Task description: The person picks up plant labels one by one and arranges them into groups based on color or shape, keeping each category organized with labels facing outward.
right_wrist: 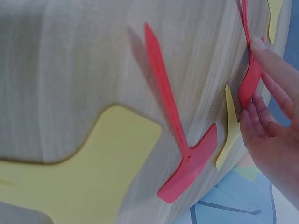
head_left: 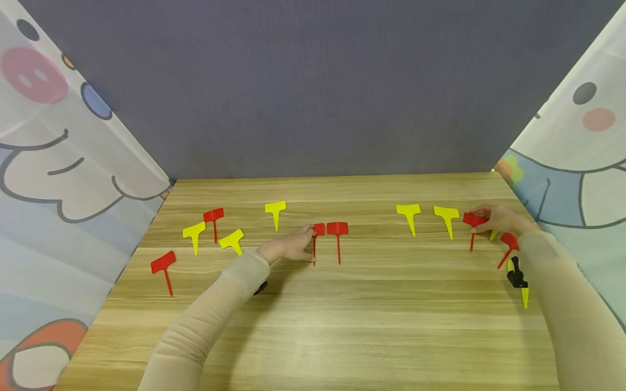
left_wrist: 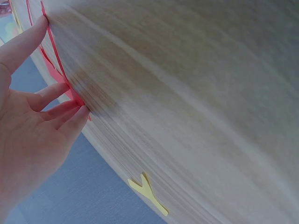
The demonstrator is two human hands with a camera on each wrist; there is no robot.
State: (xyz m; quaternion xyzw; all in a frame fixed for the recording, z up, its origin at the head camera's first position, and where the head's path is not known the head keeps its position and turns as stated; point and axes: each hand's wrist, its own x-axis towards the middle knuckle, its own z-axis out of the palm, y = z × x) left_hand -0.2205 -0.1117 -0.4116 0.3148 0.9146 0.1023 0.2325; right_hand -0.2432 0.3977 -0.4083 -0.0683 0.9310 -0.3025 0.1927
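Red and yellow T-shaped plant labels lie on the wooden table [head_left: 371, 315]. My left hand [head_left: 292, 244] rests over a red plant label [head_left: 319, 229]; in the left wrist view its fingers touch the head and its thumb is by the stem's tip. Just right of that lies another red plant label [head_left: 337, 228]. At the far right, my right hand [head_left: 501, 219] pinches a red plant label [head_left: 472, 219] at its head, thumb by the stem. A yellow plant label [right_wrist: 229, 135] is partly under this hand, with a further red plant label [right_wrist: 196, 163] nearer me.
Two yellow labels [head_left: 408, 212] lie left of my right hand. On the left are red labels [head_left: 163, 262] and yellow ones [head_left: 194, 231]. A yellow label [head_left: 525, 297] sits under my right forearm. A grey panel [head_left: 332, 98] stands behind; printed curtains [head_left: 587, 163] flank the table.
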